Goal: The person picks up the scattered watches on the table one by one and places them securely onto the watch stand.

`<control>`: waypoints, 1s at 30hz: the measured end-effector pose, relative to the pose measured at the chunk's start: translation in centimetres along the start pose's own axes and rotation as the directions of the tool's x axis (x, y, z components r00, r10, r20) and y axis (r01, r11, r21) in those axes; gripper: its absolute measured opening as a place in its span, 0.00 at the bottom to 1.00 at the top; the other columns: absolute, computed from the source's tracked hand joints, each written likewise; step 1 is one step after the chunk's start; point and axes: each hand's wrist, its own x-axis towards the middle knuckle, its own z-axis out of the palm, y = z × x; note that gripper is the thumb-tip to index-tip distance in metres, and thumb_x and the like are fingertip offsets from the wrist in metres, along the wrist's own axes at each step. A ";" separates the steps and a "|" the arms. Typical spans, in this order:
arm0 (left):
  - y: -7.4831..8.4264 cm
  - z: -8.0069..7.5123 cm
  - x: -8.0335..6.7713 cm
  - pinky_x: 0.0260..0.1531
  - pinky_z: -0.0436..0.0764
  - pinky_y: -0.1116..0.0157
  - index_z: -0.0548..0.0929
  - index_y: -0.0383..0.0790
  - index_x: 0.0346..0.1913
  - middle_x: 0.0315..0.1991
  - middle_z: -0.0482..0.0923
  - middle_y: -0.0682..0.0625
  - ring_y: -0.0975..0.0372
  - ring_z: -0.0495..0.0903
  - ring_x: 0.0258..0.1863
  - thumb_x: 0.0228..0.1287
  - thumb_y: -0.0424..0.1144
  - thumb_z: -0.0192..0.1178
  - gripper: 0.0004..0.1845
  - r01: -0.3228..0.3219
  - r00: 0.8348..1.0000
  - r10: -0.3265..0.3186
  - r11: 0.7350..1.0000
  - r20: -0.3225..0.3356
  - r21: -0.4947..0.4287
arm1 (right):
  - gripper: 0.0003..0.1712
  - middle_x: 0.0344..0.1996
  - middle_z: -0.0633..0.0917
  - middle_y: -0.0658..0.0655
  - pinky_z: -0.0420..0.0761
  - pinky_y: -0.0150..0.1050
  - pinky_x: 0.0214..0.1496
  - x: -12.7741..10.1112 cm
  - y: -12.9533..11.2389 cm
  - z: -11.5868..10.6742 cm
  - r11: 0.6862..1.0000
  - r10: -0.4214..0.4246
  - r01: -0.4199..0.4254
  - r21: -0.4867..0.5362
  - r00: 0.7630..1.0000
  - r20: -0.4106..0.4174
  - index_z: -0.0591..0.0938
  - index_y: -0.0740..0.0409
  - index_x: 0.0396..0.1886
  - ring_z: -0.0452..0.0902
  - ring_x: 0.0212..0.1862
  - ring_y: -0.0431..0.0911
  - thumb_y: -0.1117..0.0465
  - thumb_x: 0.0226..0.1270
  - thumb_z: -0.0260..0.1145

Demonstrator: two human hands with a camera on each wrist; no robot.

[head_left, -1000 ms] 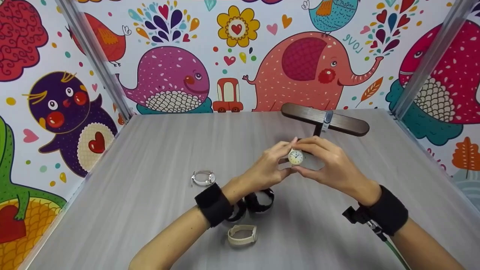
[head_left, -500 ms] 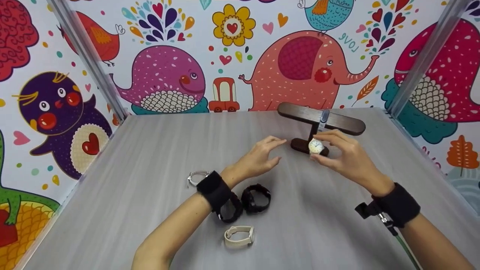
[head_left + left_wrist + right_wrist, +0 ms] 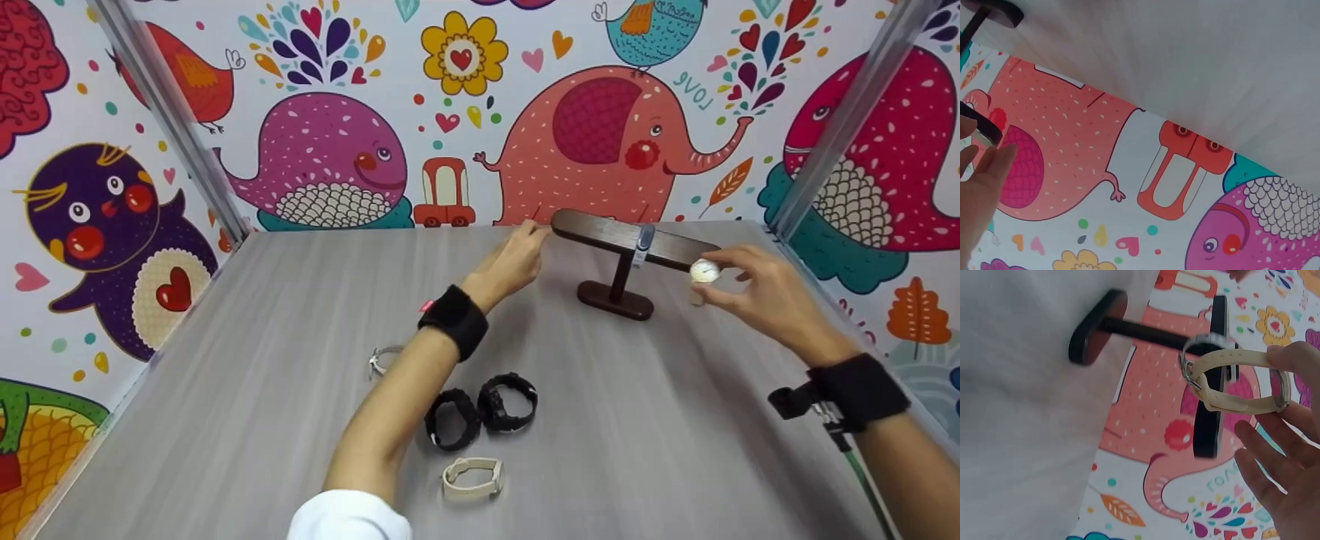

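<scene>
My right hand (image 3: 712, 279) pinches a white-faced watch (image 3: 703, 271) with a cream strap, just off the right end of the dark wooden T-bar stand (image 3: 611, 234). In the right wrist view the buckled cream strap (image 3: 1235, 379) forms a loop beside the bar's end (image 3: 1207, 433), held by my fingers (image 3: 1292, 360). My left hand (image 3: 529, 240) reaches with straight fingers to the bar's left end; the left wrist view shows those fingers (image 3: 985, 180) beside the bar tip (image 3: 982, 128), contact unclear. A grey-strapped watch (image 3: 643, 241) hangs on the bar's middle.
On the grey table (image 3: 675, 450) lie a silver watch (image 3: 382, 360), two black watches (image 3: 452, 418) (image 3: 508, 401) and a cream watch (image 3: 469, 478), all near my left forearm. The stand's round base (image 3: 615, 300) sits near the patterned back wall (image 3: 337, 150).
My left hand let go of the white-faced watch and moved up to the bar's left end. My right hand carried the watch rightward and back to the bar's right end.
</scene>
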 end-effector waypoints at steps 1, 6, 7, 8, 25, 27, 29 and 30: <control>-0.1 0.0 0.5 0.63 0.78 0.57 0.73 0.24 0.65 0.56 0.76 0.32 0.47 0.80 0.56 0.73 0.27 0.48 0.20 0.011 1.000 -0.011 1.000 -0.002 0.010 | 0.23 0.44 0.86 0.63 0.63 0.10 0.42 0.0 0.3 -0.4 1.000 0.020 -0.020 -0.007 1.000 0.014 0.85 0.63 0.51 0.75 0.45 0.35 0.60 0.56 0.78; -0.3 0.2 2.9 0.69 0.73 0.58 0.69 0.26 0.69 0.60 0.74 0.34 0.50 0.78 0.61 0.74 0.29 0.49 0.23 0.088 0.995 -0.092 0.990 0.031 0.113 | 0.26 0.50 0.84 0.67 0.79 0.34 0.49 0.9 1.5 -1.9 0.988 0.156 -0.153 -0.036 0.980 0.125 0.83 0.65 0.55 0.77 0.51 0.58 0.54 0.62 0.75; -0.3 0.4 3.3 0.70 0.73 0.59 0.68 0.27 0.70 0.62 0.73 0.35 0.50 0.77 0.62 0.74 0.30 0.50 0.24 0.108 0.993 -0.114 0.985 0.039 0.132 | 0.26 0.51 0.83 0.68 0.81 0.43 0.50 1.2 1.6 -2.1 0.983 0.180 -0.175 -0.045 0.973 0.144 0.83 0.66 0.55 0.76 0.52 0.60 0.54 0.63 0.74; -0.2 0.5 3.7 0.70 0.72 0.60 0.66 0.29 0.72 0.64 0.72 0.35 0.51 0.75 0.65 0.74 0.31 0.50 0.25 0.128 0.989 -0.137 0.981 0.054 0.146 | 0.26 0.51 0.83 0.70 0.81 0.53 0.51 1.4 1.8 -2.2 0.980 0.200 -0.193 -0.054 0.967 0.160 0.82 0.67 0.56 0.75 0.53 0.62 0.54 0.64 0.73; 0.9 2.3 5.3 0.76 0.62 0.61 0.58 0.43 0.79 0.81 0.52 0.45 0.51 0.54 0.80 0.78 0.32 0.49 0.30 0.186 0.963 -0.186 0.982 0.195 0.016 | 0.28 0.58 0.77 0.72 0.77 0.67 0.57 2.2 3.1 -0.8 0.974 0.225 -0.225 -0.020 0.959 0.173 0.75 0.69 0.63 0.76 0.57 0.67 0.55 0.71 0.67; 1.0 2.3 5.4 0.76 0.62 0.60 0.58 0.44 0.78 0.81 0.51 0.46 0.52 0.52 0.80 0.78 0.32 0.48 0.30 0.203 0.960 -0.198 0.979 0.200 -0.001 | 0.28 0.58 0.76 0.73 0.76 0.67 0.57 2.0 3.3 -0.7 0.975 0.221 -0.222 -0.015 0.960 0.173 0.74 0.69 0.64 0.75 0.58 0.68 0.57 0.71 0.66; 1.1 2.4 5.5 0.75 0.63 0.60 0.57 0.44 0.79 0.82 0.49 0.47 0.53 0.50 0.81 0.78 0.32 0.47 0.30 0.219 0.955 -0.210 0.975 0.207 -0.023 | 0.29 0.59 0.76 0.73 0.76 0.68 0.57 1.8 3.6 -0.6 0.972 0.231 -0.234 -0.006 0.957 0.178 0.73 0.69 0.66 0.74 0.58 0.68 0.57 0.72 0.65; 1.1 2.4 5.5 0.75 0.64 0.60 0.57 0.45 0.79 0.82 0.49 0.47 0.53 0.48 0.81 0.78 0.32 0.47 0.30 0.224 0.954 -0.212 0.974 0.213 -0.033 | 0.30 0.60 0.75 0.73 0.76 0.68 0.57 1.7 3.7 -0.5 0.971 0.237 -0.240 -0.003 0.955 0.178 0.73 0.69 0.67 0.74 0.59 0.69 0.56 0.72 0.65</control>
